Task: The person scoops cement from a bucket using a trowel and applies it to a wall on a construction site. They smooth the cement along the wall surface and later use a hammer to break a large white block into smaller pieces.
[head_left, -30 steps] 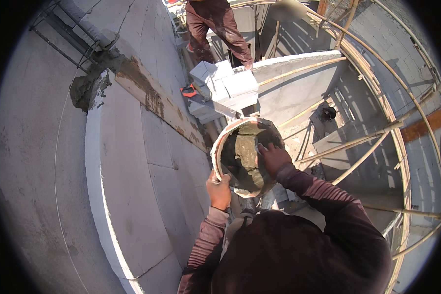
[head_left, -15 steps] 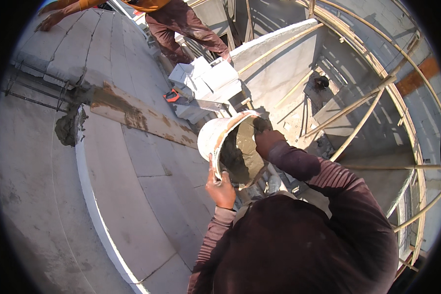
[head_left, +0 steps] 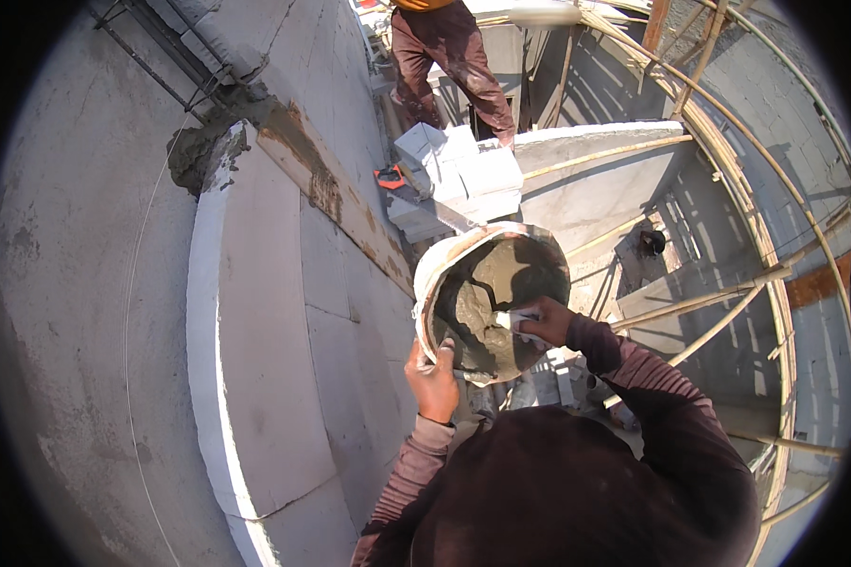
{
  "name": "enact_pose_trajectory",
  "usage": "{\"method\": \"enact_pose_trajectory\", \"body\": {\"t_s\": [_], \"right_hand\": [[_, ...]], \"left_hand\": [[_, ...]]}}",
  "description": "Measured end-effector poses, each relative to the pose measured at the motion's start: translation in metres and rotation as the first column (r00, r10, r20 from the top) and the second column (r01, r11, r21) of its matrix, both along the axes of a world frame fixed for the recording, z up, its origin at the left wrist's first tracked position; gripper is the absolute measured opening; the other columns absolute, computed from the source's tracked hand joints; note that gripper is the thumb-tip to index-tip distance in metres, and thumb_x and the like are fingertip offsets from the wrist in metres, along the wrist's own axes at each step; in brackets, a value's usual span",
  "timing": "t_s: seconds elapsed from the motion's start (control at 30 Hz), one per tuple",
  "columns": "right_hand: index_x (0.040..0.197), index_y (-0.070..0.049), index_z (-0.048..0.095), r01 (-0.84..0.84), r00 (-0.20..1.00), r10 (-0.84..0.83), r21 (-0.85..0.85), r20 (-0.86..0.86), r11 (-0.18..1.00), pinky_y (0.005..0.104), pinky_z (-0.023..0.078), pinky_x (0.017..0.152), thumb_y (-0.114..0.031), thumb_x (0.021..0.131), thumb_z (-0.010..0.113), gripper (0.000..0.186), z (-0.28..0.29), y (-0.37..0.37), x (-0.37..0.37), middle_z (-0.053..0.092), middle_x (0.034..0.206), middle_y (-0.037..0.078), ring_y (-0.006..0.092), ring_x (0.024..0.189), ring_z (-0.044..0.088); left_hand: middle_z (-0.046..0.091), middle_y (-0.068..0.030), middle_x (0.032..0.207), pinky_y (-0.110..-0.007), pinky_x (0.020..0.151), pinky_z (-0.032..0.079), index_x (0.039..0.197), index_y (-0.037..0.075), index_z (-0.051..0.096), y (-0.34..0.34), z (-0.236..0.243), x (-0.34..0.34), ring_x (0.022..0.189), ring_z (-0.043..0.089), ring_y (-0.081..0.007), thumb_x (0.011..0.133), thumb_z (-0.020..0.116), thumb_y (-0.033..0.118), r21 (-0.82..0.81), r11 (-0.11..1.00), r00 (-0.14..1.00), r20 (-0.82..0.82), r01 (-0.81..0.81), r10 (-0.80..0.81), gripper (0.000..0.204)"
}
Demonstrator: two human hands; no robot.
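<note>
1. I see the person's left hand [head_left: 432,383] gripping the near left edge of a bucket [head_left: 427,281], the thumb over the rim, the fingers against the outer wall;
2. the right hand [head_left: 547,323] is closed around a small pale thing [head_left: 512,322] at the bucket's right side; the fingers partly cover it, so I cannot tell what it is;
3. the bucket is right in front of the person, its mouth facing up toward us; grey wet mortar [head_left: 468,307] lies inside; I cannot tell what the bucket rests on;
4. on the left runs a pale block wall [head_left: 260,331], a mortar-stained board [head_left: 336,200] lying along it;
5. beyond the bucket are stacked white blocks [head_left: 490,173], with an orange-and-black saw handle [head_left: 389,177] just beside them; a co-worker in dark trousers [head_left: 447,52] stands behind.
</note>
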State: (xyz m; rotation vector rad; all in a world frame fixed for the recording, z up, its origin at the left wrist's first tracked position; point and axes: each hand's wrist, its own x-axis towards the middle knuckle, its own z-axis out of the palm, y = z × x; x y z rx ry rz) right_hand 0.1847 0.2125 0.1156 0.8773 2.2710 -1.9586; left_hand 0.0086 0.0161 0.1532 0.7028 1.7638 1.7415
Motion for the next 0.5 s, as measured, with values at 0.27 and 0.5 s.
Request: {"method": "enact_pose_trajectory", "body": {"t_s": [0.27, 0.5], "right_hand": [[0.117, 0.000, 0.067, -0.038, 0.999, 0.042, -0.118, 0.033, 0.992, 0.0263, 0.047, 0.051, -0.021, 0.098, 0.055, 0.030, 0.122, 0.033, -0.025, 0.062, 0.073, 0.003, 0.0094, 0.054, 0.056], [0.125, 0.005, 0.058, -0.033, 0.997, 0.037, -0.070, 0.069, 0.997, 0.0256, 0.048, 0.052, -0.015, 0.096, 0.048, 0.037, 0.279, 0.048, -0.081, 0.065, 0.080, 0.009, 0.0128, 0.054, 0.058]], "left_hand": [[0.065, -0.0028, 0.098, -0.025, 0.077, 0.049, 0.116, -0.002, 0.060, 0.020, -0.034, -0.033, 0.084, 0.060, -0.0112, 0.084, 0.058, -0.006, 0.231, 0.908, 0.826, 0.533, -0.349, 0.182, 0.032], [0.066, -0.0033, 0.094, -0.026, 0.075, 0.047, 0.112, -0.003, 0.062, 0.029, -0.085, -0.045, 0.082, 0.058, -0.0120, 0.082, 0.060, -0.001, 0.137, 0.915, 0.815, 0.517, -0.381, 0.262, 0.031]]}}
